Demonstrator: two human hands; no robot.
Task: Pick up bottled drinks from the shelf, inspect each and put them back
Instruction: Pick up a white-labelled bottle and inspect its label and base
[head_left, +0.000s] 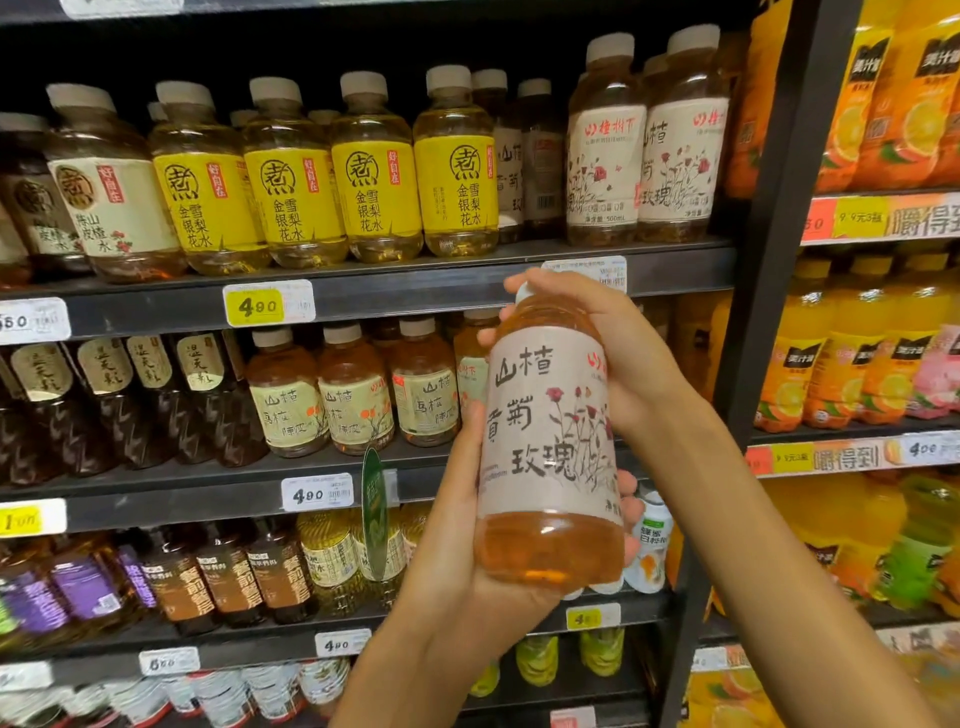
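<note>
I hold a bottle of amber drink (545, 447) with a pale label showing black characters and red flowers, upright in front of the shelves. My left hand (457, 519) cups its base and lower side, fingers wrapped behind it. My right hand (608, 343) grips the neck and cap from the right, so the cap is mostly hidden. Two matching bottles (644, 140) stand on the upper shelf (415, 291) at the right.
Yellow-labelled bottles (332, 171) fill the upper shelf, cream-labelled and dark bottles (353, 389) the middle one, and more drinks sit lower down. Price tags (267, 304) line the shelf edges. A dark upright post (769, 291) divides off orange juice bottles (852, 343) at right.
</note>
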